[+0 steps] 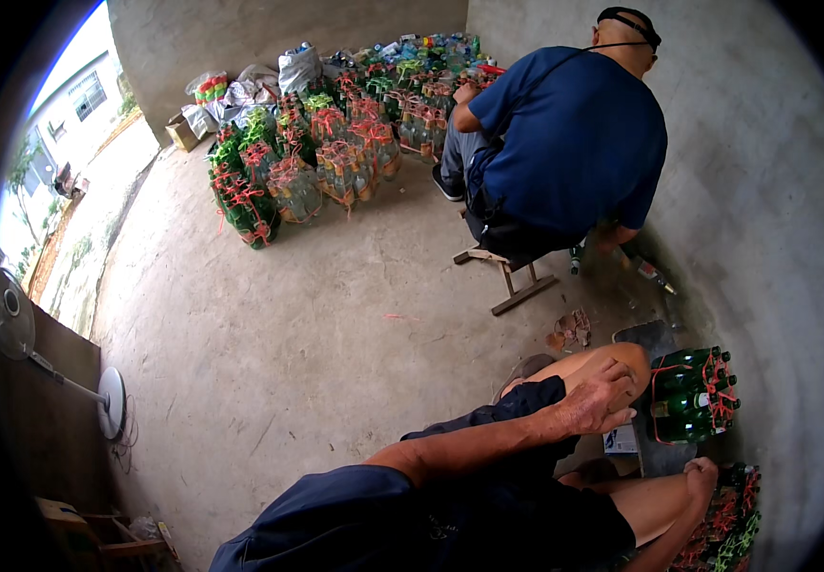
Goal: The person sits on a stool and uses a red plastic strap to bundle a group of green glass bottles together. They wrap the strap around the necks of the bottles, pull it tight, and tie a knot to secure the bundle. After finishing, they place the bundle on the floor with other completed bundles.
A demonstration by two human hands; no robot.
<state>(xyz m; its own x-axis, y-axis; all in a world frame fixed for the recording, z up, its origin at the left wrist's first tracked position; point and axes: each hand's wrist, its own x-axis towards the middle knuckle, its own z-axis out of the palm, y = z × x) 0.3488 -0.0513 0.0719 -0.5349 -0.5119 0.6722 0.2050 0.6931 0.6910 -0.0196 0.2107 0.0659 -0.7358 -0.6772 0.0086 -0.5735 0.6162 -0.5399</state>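
My left hand (601,400) rests over my left knee with nothing in it, its fingers bent and a little apart. Against my right knee lies my right hand (701,475), curled so that its fingers are partly hidden. Before my knees, a bundle of green glass bottles (690,397), tied with red plastic string, stands on a dark board (662,457). Neither hand touches this bundle. Beside my right hand are more tied bottles (723,518), bound in red and green string and partly covered by my arm.
A co-worker (569,143) sits on a wooden stool (515,282), back towards me, near loose bottles (655,275). Many tied bottle bundles (340,171) stand along the far wall. A pedestal fan (111,400) is at left; a concrete wall (762,214) rises at right.
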